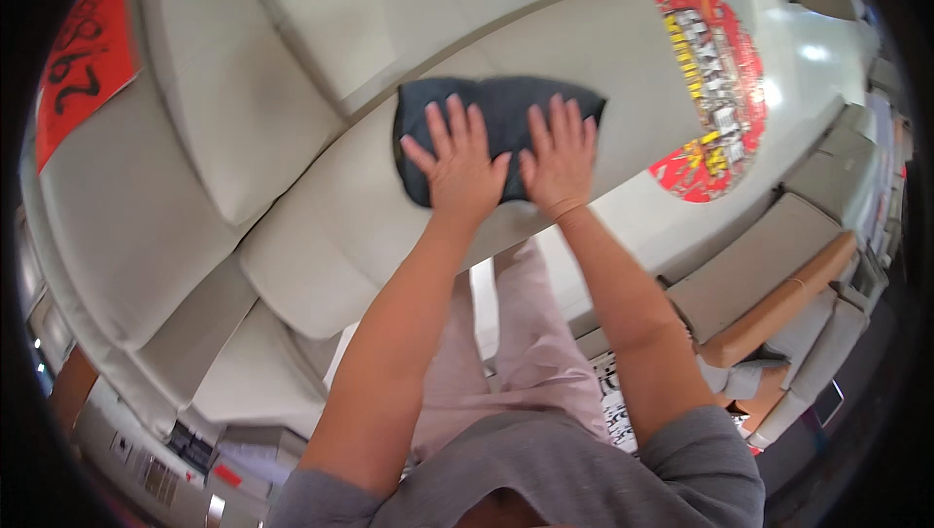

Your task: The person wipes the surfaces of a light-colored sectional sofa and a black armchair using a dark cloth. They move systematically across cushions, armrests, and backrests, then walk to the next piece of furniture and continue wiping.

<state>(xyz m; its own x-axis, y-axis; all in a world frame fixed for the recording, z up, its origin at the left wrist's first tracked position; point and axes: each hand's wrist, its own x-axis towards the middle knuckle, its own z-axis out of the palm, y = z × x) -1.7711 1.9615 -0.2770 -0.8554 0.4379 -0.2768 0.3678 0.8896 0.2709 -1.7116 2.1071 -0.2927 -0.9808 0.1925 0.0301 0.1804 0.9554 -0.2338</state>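
A dark grey piece, a folded cloth or thin pad (503,101), lies on the light beige seat cushion (350,185) of a sofa. My left hand (463,170) rests flat on its left half with the fingers spread and the thumb out to the side. On the right half lies my right hand (560,159), palm down, fingers slightly apart. Neither hand grips the dark piece. Its corners and far edge show beyond my fingertips, while the parts under both palms are hidden.
The sofa's backrest cushions (233,75) rise at the left, bearing a red sheet (91,68) with handwriting. A red printed sign (719,97) sits at the seat's right end. Another beige sofa (759,265) with an orange-brown edge (784,302) stands to the right on a glossy floor.
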